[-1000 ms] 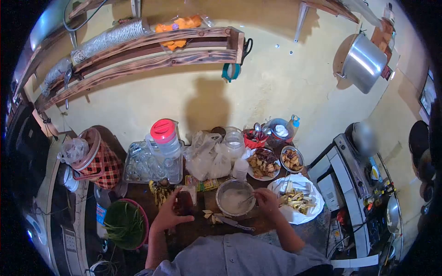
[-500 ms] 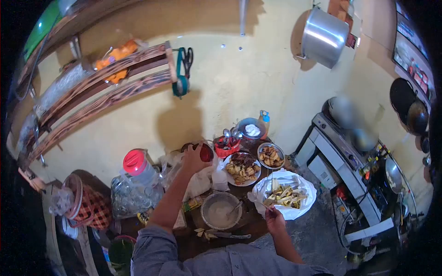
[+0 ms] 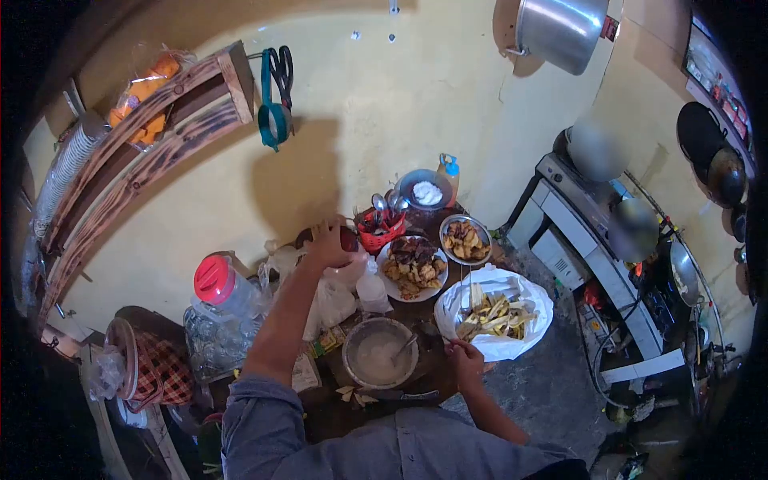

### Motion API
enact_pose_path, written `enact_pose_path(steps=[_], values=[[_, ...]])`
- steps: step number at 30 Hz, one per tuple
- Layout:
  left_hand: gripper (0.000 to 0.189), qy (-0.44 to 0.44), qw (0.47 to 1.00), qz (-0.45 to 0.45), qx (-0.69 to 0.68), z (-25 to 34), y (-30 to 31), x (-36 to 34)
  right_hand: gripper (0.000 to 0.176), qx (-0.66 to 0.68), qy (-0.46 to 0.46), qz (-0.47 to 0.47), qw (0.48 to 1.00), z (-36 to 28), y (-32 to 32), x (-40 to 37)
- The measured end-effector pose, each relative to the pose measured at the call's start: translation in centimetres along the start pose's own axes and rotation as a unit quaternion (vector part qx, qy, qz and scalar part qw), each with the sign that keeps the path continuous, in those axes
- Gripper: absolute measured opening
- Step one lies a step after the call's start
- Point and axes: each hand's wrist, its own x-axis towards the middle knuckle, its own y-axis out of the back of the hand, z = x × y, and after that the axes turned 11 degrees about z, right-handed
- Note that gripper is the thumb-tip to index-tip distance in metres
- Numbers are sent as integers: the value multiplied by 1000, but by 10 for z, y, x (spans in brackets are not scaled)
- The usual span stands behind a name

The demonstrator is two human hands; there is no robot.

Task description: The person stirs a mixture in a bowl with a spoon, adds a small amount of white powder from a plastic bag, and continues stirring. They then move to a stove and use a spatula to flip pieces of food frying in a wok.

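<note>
At the back of the table, my left hand (image 3: 326,246) has its fingers curled over a dark red round container (image 3: 347,240). My right hand (image 3: 466,364) pinches the thin handle of a dark spoon (image 3: 430,329), beside a white plastic bag (image 3: 538,298) lined open around yellow peels (image 3: 500,314). Between my arms, a metal bowl (image 3: 350,370) of pale batter (image 3: 378,357) has a utensil leaning in it. A plate of fried food (image 3: 413,270) and a smaller bowl of fried pieces (image 3: 465,241) stand behind. A knife (image 3: 396,394) lies near the front edge.
Spoons stand in a red basket (image 3: 380,238), near a bowl of white stuff (image 3: 426,193) and a bottle (image 3: 450,172). At left are a red-lidded jug (image 3: 216,280) and bagged glasses (image 3: 212,344). A stove (image 3: 578,190) stands right; a wooden shelf (image 3: 168,144) hangs upper left.
The view has shifted, so the wall and shelf appear higher. My right hand has moved left from the peels, and the dark spoon now shows at its fingertips. My left hand stays at the dark red container.
</note>
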Motion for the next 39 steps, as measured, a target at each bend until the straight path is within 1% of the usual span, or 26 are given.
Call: enact_pose_path(steps=[1,3,4,5,6,7,8,9,11,13,15,16,18,19,20,21,22,23,24,26,28,31,33,34,36,39], values=[[92,3,1000,12,-21,0,0,0,16,-3,-5,2,1000,2,-2,1],[87,8,999,20,-44,7,8,-5,15,-107,250,-18,962,6,-5,2],[74,-40,999,-29,14,17,25,-13,15,-110,246,-17,963,11,-6,3],[62,-89,990,-77,71,24,32,-19,16,-152,315,-23,937,17,-7,6],[62,-89,990,-80,70,26,29,-22,18,-193,382,-30,903,15,-10,5],[51,-120,992,-4,40,28,24,-29,18,-196,379,-32,904,14,-11,2],[40,-150,986,71,10,29,18,-38,18,-228,422,-70,875,12,-12,0],[40,-146,987,68,9,30,12,-47,18,-258,463,-109,841,9,-13,-4],[31,-181,959,175,-132,32,-2,-72,20,-288,454,-136,832,18,-11,-2],[28,-135,916,166,-339,35,-12,-127,22,-315,445,-168,821,22,-10,-5],[30,-89,912,195,-349,34,-30,-165,24,-377,480,-150,778,18,-13,-7],[32,-54,918,218,-329,32,-41,-185,24,-376,481,-154,777,18,-16,-6],[34,-17,920,244,-306,31,-60,-220,28,-330,484,-99,804,18,-23,-3],[35,62,907,250,-334,33,-68,-235,28,-329,486,-104,803,8,-31,-8],[37,140,886,255,-361,35,-78,-250,29,-299,403,-100,859,-1,-39,-15],[37,143,885,258,-360,31,-99,-261,30,-267,316,-97,905,-10,-46,-19],[38,210,855,225,-416,24,-128,-267,30,-267,317,-101,904,-11,-52,-15],[39,275,818,190,-469,21,-144,-274,28,-314,373,-99,868,-10,-58,-8],[39,279,816,194,-468,25,-145,-282,25,-358,425,-96,825,-11,-62,-7],[38,273,759,191,-559,35,-147,-291,23,-360,429,-113,820,-13,-68,-7],[37,271,765,190,-552,41,-144,-293,21,-360,436,-129,814,-20,-77,-12],[37,308,721,212,-584,49,-143,-298,18,-345,381,-198,835,-24,-87,-24],[36,316,680,175,-638,45,-156,-299,17,-433,416,-257,757,-24,-91,-27],[36,316,678,176,-640,53,-138,-300,17,-435,417,-258,755,-24,-94,-26],[37,381,594,119,-699,69,-106,-302,16,-634,445,-365,516,-19,-99,-18],[37,375,597,96,-703,66,-112,-301,16,-635,434,-347,536,0,-97,-6]])
